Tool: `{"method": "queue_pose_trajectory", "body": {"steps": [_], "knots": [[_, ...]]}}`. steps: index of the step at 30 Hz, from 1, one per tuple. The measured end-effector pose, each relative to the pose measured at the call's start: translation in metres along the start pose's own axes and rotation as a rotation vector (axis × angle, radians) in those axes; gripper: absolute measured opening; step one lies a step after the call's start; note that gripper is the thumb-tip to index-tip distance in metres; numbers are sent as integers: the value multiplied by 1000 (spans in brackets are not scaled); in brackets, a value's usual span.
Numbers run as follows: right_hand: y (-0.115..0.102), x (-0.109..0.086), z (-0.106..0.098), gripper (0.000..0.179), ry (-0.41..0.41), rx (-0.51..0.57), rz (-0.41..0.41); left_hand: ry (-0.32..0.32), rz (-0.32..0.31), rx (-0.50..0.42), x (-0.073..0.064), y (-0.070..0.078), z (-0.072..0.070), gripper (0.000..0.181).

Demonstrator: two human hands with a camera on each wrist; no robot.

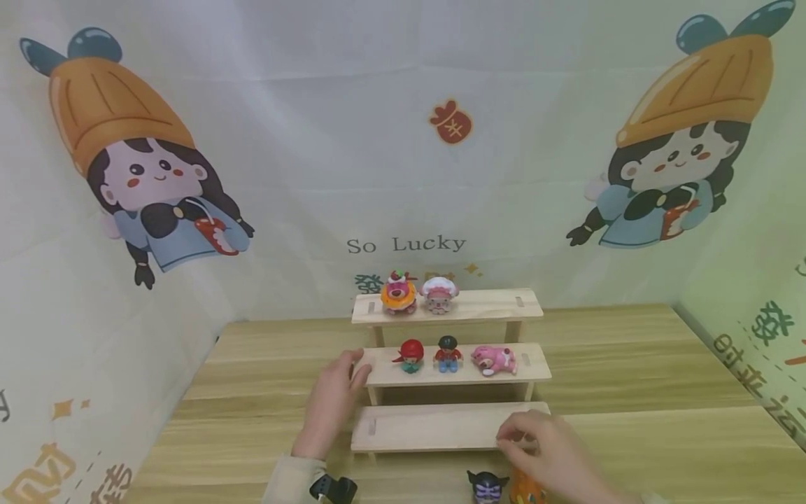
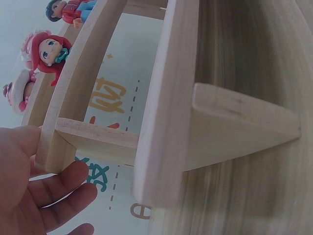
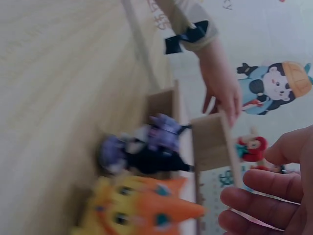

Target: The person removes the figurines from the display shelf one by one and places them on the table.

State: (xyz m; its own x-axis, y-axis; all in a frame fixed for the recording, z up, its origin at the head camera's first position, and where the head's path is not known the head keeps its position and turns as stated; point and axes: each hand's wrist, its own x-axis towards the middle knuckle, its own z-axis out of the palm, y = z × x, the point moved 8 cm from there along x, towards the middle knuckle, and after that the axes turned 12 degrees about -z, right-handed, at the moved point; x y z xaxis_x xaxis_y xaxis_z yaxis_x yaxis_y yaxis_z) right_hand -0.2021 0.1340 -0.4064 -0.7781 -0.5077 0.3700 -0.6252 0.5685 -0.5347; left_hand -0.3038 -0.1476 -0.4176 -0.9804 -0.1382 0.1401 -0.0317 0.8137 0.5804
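My left hand is at the left end of the middle board of a three-tier wooden display stand. In the left wrist view, its thumb and fingers hold that board end from either side. My right hand hovers over the right front of the lowest board; the right wrist view shows its fingers loosely bent with nothing between them. Just below it are an orange toy figure and a dark figure with a purple mask, the orange one partly hidden by the hand in the head view.
On the middle board stand a red-haired figure, a boy figure and a pink bear lying down. The top board bears two more figures, one with an orange ring. A printed cloth hangs behind the wooden table.
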Motion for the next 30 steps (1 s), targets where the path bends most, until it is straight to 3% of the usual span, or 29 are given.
{"method": "queue_pose_trajectory", "body": {"steps": [4,9,13,22,27,30], "knots": [[-8,19,-27,5,75,-78,-48,-1,-5,-4,0,0,0,38],[-6,48,-52,3,122,-49,-42,2,-7,-6,0,0,1,38],[-6,68,-67,4,139,-87,-34,12,2,-2,0,0,0,37],[-3,110,-80,6,152,-135,-68,32,19,-12,-4,2,-3,36],[6,131,-79,16,155,-104,-8,31,7,-21,-3,0,-2,36],[10,142,-77,30,143,-84,25,35,8,-25,-3,-1,-3,35]]}}
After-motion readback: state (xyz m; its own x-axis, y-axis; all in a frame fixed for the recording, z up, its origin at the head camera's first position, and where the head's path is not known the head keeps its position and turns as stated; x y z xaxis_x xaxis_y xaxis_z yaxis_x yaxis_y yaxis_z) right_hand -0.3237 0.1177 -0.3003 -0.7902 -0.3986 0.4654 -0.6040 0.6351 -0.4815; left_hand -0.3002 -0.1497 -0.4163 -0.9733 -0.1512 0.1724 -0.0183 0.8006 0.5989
